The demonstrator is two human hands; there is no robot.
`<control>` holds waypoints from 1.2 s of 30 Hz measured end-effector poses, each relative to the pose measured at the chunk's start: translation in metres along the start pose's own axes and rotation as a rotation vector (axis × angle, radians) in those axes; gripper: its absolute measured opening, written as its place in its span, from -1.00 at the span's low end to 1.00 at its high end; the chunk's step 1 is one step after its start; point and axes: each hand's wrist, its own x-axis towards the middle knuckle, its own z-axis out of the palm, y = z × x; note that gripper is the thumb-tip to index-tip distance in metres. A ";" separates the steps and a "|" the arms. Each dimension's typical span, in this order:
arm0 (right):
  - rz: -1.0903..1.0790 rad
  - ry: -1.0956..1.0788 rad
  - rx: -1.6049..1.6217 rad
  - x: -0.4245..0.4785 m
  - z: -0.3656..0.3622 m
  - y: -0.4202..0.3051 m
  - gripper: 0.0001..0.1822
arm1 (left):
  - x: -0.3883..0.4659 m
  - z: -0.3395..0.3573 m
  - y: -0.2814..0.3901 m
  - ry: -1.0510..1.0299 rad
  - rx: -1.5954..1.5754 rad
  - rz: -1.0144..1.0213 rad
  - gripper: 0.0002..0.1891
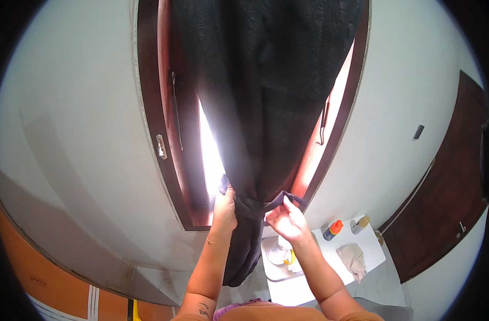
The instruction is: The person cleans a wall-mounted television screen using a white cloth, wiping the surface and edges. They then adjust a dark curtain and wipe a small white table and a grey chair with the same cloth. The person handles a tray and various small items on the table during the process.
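A long dark curtain (pixel 264 100) hangs gathered in front of a window with a reddish-brown wooden frame (pixel 150 96). Around its narrowed lower part runs a dark fabric tieback (pixel 250 206). My left hand (pixel 225 210) grips one side of the band at the curtain's left edge, where a bit of fabric sticks up above the thumb. On the right, my right hand (pixel 288 220) pinches the band's other end between thumb and fingers, and a short tail extends past them. Below the band, the curtain's bottom (pixel 242 257) falls between my forearms.
A white table (pixel 373 257) at lower right bears a tray (pixel 268 275), an orange-capped spray can (pixel 332 230), a bottle with a tan cap (pixel 360 224) and a crumpled beige cloth (pixel 352 259). A grey chair (pixel 383 311) stands near it. A brown door (pixel 441 200) is farther right.
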 end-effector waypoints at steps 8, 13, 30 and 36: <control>0.195 -0.210 -0.761 0.054 0.065 -0.005 -0.72 | -0.016 -0.001 -0.009 0.107 0.067 0.096 -0.48; 0.184 -0.343 -0.896 0.108 0.026 -0.015 -0.60 | -0.018 0.000 0.000 0.059 -0.090 0.061 -0.51; -1.259 -0.660 -2.337 0.004 0.146 0.068 -0.18 | -0.034 -0.004 0.064 0.221 0.371 0.465 -0.80; -1.344 -0.579 -2.402 0.027 0.146 0.078 -0.26 | -0.038 -0.016 0.081 0.130 0.483 0.412 -0.58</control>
